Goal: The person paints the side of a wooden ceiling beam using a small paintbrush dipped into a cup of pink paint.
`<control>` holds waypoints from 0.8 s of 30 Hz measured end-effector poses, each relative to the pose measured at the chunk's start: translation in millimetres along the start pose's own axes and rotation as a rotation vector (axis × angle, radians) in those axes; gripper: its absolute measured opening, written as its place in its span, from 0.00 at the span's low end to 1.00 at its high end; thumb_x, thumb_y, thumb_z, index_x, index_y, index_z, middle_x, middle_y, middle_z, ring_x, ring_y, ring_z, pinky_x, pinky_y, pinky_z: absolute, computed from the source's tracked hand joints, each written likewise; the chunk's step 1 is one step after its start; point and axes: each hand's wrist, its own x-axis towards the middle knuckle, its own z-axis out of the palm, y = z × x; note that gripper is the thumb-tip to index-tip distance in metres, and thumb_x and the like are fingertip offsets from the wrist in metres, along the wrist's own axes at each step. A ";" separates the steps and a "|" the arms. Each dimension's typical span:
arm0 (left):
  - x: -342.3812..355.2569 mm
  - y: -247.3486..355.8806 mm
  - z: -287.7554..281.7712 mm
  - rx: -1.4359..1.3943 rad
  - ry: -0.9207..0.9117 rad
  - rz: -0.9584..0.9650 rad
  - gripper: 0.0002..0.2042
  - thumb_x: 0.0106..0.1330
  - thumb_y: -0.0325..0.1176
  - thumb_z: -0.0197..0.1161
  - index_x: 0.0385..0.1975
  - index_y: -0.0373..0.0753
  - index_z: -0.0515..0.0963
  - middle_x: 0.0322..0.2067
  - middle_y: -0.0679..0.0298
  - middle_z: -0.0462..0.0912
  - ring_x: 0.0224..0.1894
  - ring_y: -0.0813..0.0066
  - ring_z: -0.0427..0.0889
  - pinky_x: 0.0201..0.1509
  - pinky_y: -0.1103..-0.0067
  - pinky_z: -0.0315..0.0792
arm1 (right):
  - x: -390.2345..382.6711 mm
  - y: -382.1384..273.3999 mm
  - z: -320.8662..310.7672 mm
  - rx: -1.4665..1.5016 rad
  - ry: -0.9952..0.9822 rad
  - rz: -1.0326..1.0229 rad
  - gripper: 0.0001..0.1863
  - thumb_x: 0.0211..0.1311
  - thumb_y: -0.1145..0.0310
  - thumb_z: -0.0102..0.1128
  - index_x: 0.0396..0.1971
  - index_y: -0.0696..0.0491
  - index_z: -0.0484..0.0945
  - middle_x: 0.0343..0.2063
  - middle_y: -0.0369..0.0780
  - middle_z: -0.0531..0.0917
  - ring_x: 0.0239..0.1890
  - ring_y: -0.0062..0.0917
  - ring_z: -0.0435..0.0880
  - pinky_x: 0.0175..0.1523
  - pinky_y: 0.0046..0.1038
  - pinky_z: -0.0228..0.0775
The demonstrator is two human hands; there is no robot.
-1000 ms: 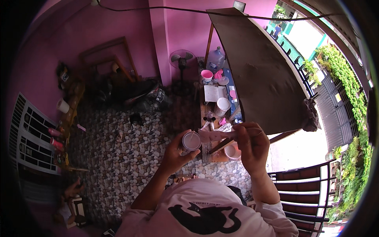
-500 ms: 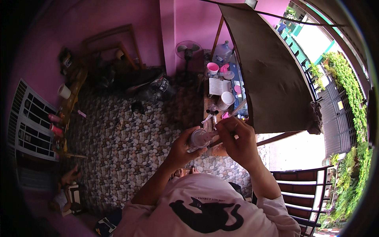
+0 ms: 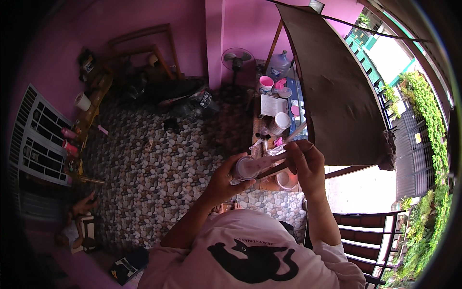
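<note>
My left hand (image 3: 227,179) is closed around a clear plastic cup (image 3: 244,168) with pale pinkish contents. My right hand (image 3: 303,159), to its right, pinches a flat, pale pink strip (image 3: 272,162) at one end; its other end reaches the cup's mouth, and I cannot make out whether it is stiff or soft. Past my hands stands a wooden table (image 3: 258,124) with white containers (image 3: 280,120), a pink-rimmed bucket (image 3: 266,84), crumpled pink and white items (image 3: 278,142), and a round tub (image 3: 287,180) at its near end.
A brown covering (image 3: 341,101) stands right of the table, a fan (image 3: 237,61) and motorbike (image 3: 183,96) at the back. A side ledge (image 3: 86,135) holds containers. A person (image 3: 77,221) sits at lower left. A metal railing (image 3: 363,241) runs at lower right over the pebble-patterned floor.
My right hand dipped leftward to the cup, then moved back right with the strip. My left hand and cup have shifted slightly right in the view, as have the surroundings.
</note>
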 end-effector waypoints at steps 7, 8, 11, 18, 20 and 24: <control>1.4 5.8 -0.7 0.022 0.014 -0.040 0.35 0.54 0.24 0.72 0.63 0.37 0.62 0.58 0.57 0.71 0.61 0.70 0.71 0.64 0.72 0.67 | -2.4 29.3 -2.3 0.292 0.150 0.205 0.12 0.70 0.64 0.53 0.35 0.58 0.77 0.19 0.34 0.75 0.16 0.14 0.69 0.21 0.17 0.57; 2.9 3.5 -0.7 -0.009 0.012 -0.031 0.35 0.54 0.23 0.71 0.63 0.37 0.62 0.58 0.57 0.71 0.61 0.70 0.71 0.64 0.72 0.67 | -2.8 34.7 -1.3 0.394 0.174 0.266 0.11 0.70 0.64 0.53 0.36 0.57 0.77 0.19 0.34 0.75 0.16 0.14 0.69 0.21 0.17 0.57; 5.3 -1.2 -0.1 -0.093 0.006 -0.009 0.35 0.55 0.21 0.70 0.63 0.36 0.61 0.59 0.58 0.70 0.61 0.70 0.70 0.65 0.72 0.67 | -5.9 46.6 0.5 0.566 0.202 0.388 0.12 0.70 0.63 0.51 0.36 0.56 0.77 0.19 0.34 0.75 0.16 0.15 0.69 0.20 0.19 0.57; 11.8 4.3 -0.6 -0.154 -0.002 -0.001 0.35 0.55 0.19 0.69 0.63 0.35 0.61 0.58 0.59 0.70 0.61 0.71 0.70 0.64 0.73 0.67 | -9.9 69.6 -2.1 0.881 0.118 0.584 0.11 0.70 0.61 0.49 0.38 0.51 0.76 0.21 0.32 0.74 0.20 0.16 0.68 0.25 0.21 0.57; 12.2 5.1 -1.4 -0.128 0.003 0.011 0.35 0.55 0.18 0.69 0.63 0.35 0.61 0.58 0.59 0.70 0.60 0.71 0.70 0.65 0.73 0.67 | -9.2 69.7 -0.8 0.980 0.112 0.615 0.09 0.69 0.61 0.51 0.35 0.51 0.75 0.21 0.33 0.76 0.20 0.16 0.70 0.23 0.19 0.58; 11.4 14.2 0.8 -0.204 -0.002 -0.002 0.34 0.54 0.18 0.69 0.62 0.35 0.62 0.57 0.59 0.71 0.59 0.71 0.71 0.64 0.73 0.67 | -10.7 61.9 -0.6 0.980 0.131 0.579 0.09 0.70 0.62 0.51 0.34 0.50 0.74 0.22 0.33 0.76 0.20 0.16 0.70 0.24 0.19 0.59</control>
